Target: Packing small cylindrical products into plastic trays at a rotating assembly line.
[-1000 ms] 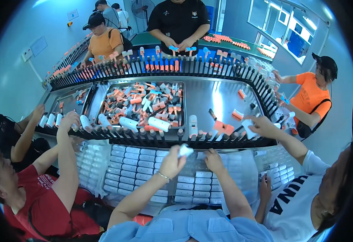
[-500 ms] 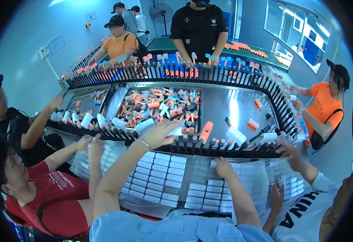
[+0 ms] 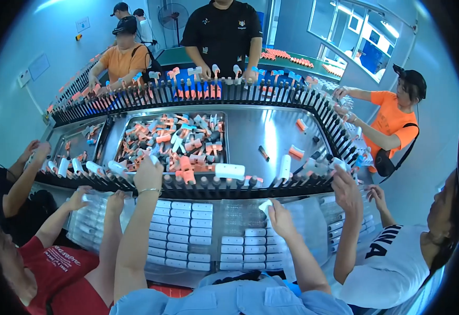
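My left hand (image 3: pixel 148 174), with a bracelet at the wrist, reaches to the near row of dark upright posts (image 3: pixel 208 182). Its fingers close around a white plastic casing, of which only a bit shows. Low over the trays, my right hand (image 3: pixel 283 220) pinches another white casing (image 3: pixel 265 206), tilted. Below lie clear plastic trays, one with rows of white casings (image 3: pixel 181 231) left of centre and a partly filled one (image 3: pixel 243 249) to its right. A white casing (image 3: pixel 230 171) and an orange piece (image 3: pixel 185 171) sit at the posts right of my left hand.
Beyond the posts, a metal tray (image 3: pixel 225 126) holds a heap of orange, white, grey and black parts. Loose pieces lie on the metal table (image 3: pixel 250 126). Co-workers flank me closely: a red sleeve (image 3: pixel 93 262) at left, a white sleeve (image 3: pixel 376 273) at right.
The view has swung to the right. My left hand has moved left along the posts. My right hand has lifted a white casing off the tray.
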